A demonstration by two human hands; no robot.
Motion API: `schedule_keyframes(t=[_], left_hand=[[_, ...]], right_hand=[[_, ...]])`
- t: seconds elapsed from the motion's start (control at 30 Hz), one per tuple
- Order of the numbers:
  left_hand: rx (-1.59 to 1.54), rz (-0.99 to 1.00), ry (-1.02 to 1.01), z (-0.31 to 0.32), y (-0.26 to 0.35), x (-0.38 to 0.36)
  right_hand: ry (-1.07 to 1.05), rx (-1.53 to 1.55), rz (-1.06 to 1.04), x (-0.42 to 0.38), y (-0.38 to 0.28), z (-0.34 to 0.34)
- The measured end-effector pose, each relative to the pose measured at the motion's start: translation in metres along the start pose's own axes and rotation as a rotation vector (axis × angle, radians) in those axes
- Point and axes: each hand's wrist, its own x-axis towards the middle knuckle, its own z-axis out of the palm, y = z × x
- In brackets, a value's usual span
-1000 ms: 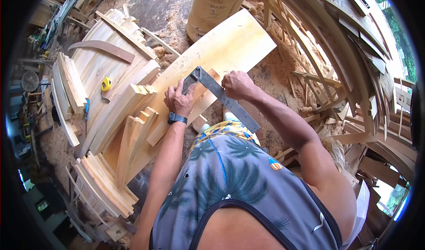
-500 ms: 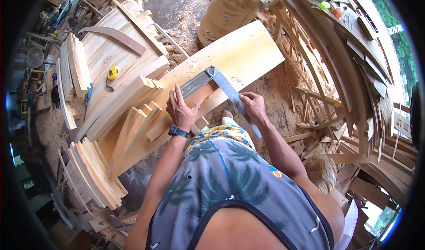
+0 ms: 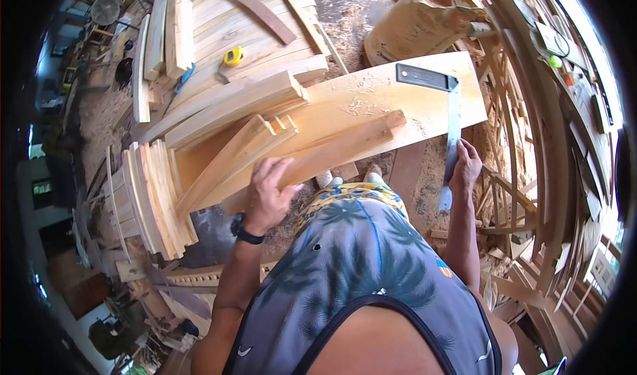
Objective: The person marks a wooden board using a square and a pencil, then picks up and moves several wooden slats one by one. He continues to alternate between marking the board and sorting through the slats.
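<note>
My right hand holds the metal blade of a try square, whose dark stock lies on the right end of a wide wooden board. My left hand holds nothing, its fingers apart, over the near edge of a long narrow wooden piece. That piece lies slanting along the board's near side. Just beyond my left hand, curved wooden pieces rest on the board's left part. Wood shavings are scattered on the board.
A yellow tape measure lies on planks at the upper left, near a curved brown strip. A large sack stands behind the board. Curved timber frames rise on the right, and stacked strips sit at the left.
The try square has moved right to the board's end with my right hand. My left hand has let go of it and drawn back left. The narrow piece is now uncovered, and the view has shifted.
</note>
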Motion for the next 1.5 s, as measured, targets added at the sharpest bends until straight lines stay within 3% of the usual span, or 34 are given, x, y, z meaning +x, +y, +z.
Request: schedule_keyframes(t=[0.13,0.23,0.43,0.7,0.73,0.77,0.83,0.93,1.07,1.1,1.23,1.5], left_hand=[[0.064,-0.261,0.03,-0.076,-0.045,-0.031],[0.204,-0.31,0.113,-0.096,-0.101,-0.048],[0.284,-0.328,0.09,-0.099,-0.161,-0.058],[0.361,-0.343,0.045,-0.078,-0.14,-0.032],[0.417,-0.249,0.146,-0.073,-0.124,-0.021],[0.472,-0.156,0.246,-0.065,-0.108,-0.01],[0.196,-0.03,0.386,-0.033,-0.069,0.024],[-0.126,0.17,0.274,0.059,-0.039,0.074],[-0.031,0.206,0.283,0.164,-0.018,0.132],[0.027,0.124,0.219,0.184,-0.023,0.141],[0.179,-0.013,0.135,0.212,-0.028,0.149],[0.181,0.201,0.212,0.228,-0.042,0.15]], right_hand=[[-0.032,0.049,0.031,-0.018,-0.002,0.008],[-0.051,0.054,0.064,-0.03,-0.002,0.014],[-0.115,-0.074,0.075,-0.049,-0.009,0.023],[-0.153,-0.241,0.093,-0.074,-0.002,0.032],[-0.167,-0.25,0.084,-0.076,0.002,0.035],[-0.181,-0.259,0.078,-0.077,0.01,0.036],[-0.196,-0.314,0.084,-0.079,0.025,0.043],[-0.198,-0.465,0.014,-0.09,0.025,0.06],[-0.186,-0.465,-0.005,-0.097,0.026,0.074],[-0.2,-0.493,-0.05,-0.096,0.027,0.075],[-0.227,-0.538,-0.032,-0.092,0.031,0.07],[-0.189,-0.726,-0.099,-0.06,0.013,0.057]])
